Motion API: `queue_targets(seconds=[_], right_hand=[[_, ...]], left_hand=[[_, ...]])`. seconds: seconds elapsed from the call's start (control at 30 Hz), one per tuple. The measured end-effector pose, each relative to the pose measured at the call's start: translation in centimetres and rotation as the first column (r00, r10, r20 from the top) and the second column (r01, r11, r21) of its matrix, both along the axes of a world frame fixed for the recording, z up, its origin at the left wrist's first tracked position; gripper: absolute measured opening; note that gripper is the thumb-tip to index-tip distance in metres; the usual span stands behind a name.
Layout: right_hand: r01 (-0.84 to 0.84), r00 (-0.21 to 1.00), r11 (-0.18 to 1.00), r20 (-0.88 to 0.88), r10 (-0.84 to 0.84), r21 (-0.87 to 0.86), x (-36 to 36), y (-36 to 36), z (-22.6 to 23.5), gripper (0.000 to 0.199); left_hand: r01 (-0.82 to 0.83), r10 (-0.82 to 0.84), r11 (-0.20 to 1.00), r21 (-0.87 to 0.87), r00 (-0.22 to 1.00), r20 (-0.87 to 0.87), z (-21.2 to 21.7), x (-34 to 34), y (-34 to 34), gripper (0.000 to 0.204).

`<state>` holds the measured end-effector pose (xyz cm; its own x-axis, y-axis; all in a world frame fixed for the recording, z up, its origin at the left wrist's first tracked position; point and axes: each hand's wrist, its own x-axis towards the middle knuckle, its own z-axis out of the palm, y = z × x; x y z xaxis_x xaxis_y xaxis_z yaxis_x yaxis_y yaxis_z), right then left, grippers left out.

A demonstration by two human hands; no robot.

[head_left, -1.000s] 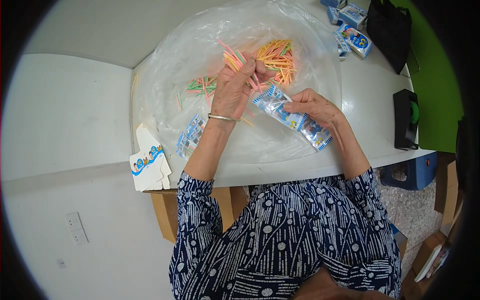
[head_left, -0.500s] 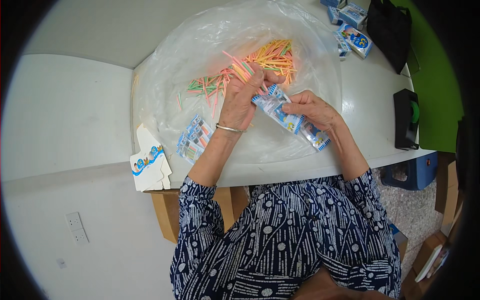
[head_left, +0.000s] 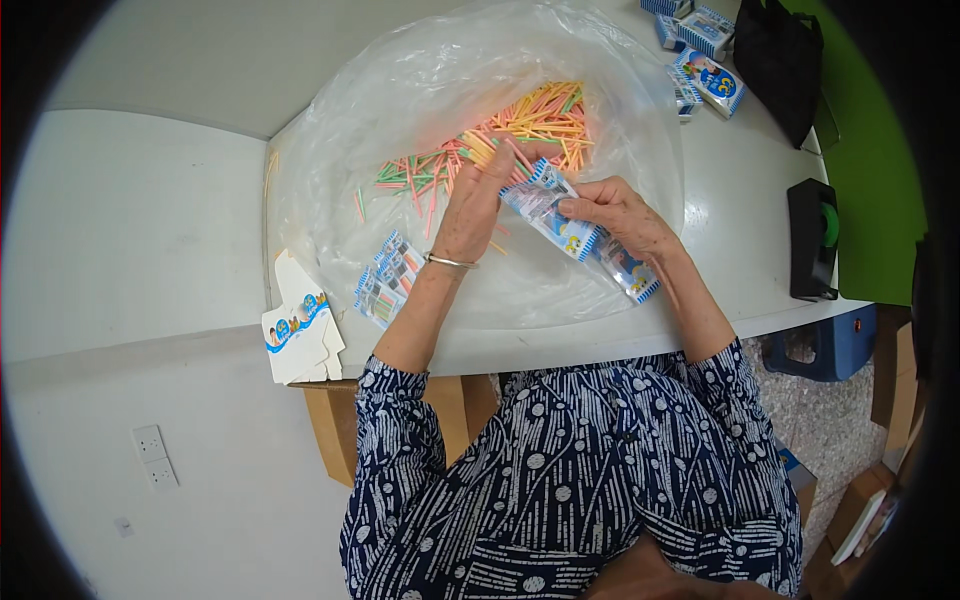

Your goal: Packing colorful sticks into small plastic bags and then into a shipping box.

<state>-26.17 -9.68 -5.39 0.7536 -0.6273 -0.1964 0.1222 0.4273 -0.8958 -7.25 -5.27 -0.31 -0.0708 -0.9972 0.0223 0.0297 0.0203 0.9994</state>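
My left hand (head_left: 472, 208) is closed round a small bundle of thin pink, yellow and green sticks (head_left: 482, 152). The bundle's lower ends meet the top edge of a blue-and-white plastic packet (head_left: 556, 222), which my right hand (head_left: 628, 218) pinches between thumb and fingers. A second clear-and-blue packet (head_left: 630, 272) hangs below my right hand, overlapping the first; whether my fingers hold it too is hidden. Behind both hands a loose pile of coloured sticks (head_left: 548, 112) lies on a large clear plastic bag (head_left: 385, 85). Beside my left forearm rest a few packets (head_left: 388, 280) with sticks inside.
Flat white printed cartons (head_left: 300, 330) lie at the table's left corner. Several small blue-and-white boxes (head_left: 712, 82) and a black bag (head_left: 778, 65) are at the far right. A black tape dispenser (head_left: 808, 240) stands near the right edge, with a blue stool (head_left: 825, 345) below.
My left hand has shifted slightly left and down with the sticks. The bundle's long pink ends that stuck out above the hand now sit lower. My right hand has barely moved.
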Motion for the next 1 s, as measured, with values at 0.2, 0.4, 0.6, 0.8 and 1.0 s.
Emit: queue_targets(seconds=[0.2, 0.4, 0.6, 0.8, 1.0], right_hand=[[-0.027, 0.997, 0.992, -0.069, 0.019, -0.123, 0.1, -0.2, -0.4, 0.025], [-0.039, 0.998, 0.995, -0.053, 0.035, -0.094, 0.5, 0.1, -0.6, 0.025], [-0.023, 1.0, 0.999, 0.003, 0.023, -0.03, 0.4, 0.3, -0.5, 0.024], [-0.007, 1.0, 0.999, 0.011, 0.007, -0.033, 0.3, 0.0, -1.0, 0.024], [0.015, 0.998, 0.995, 0.068, -0.009, -0.096, 0.7, -0.6, -1.3, 0.026]], left_hand=[[0.057, -0.054, 0.995, -0.076, 0.998, 0.045, 0.5, 0.2, -0.1, 0.035], [0.022, -0.026, 0.992, -0.126, 0.999, -0.025, 0.3, 0.0, 0.1, 0.041], [0.07, -0.064, 0.977, -0.201, 0.997, 0.035, -0.3, -0.1, 0.1, 0.034], [0.089, -0.074, 0.978, -0.191, 0.994, 0.082, -0.7, 0.4, 0.1, 0.036], [-0.016, 0.018, 0.988, -0.154, 1.0, 0.014, -0.4, 0.9, 0.0, 0.04]])
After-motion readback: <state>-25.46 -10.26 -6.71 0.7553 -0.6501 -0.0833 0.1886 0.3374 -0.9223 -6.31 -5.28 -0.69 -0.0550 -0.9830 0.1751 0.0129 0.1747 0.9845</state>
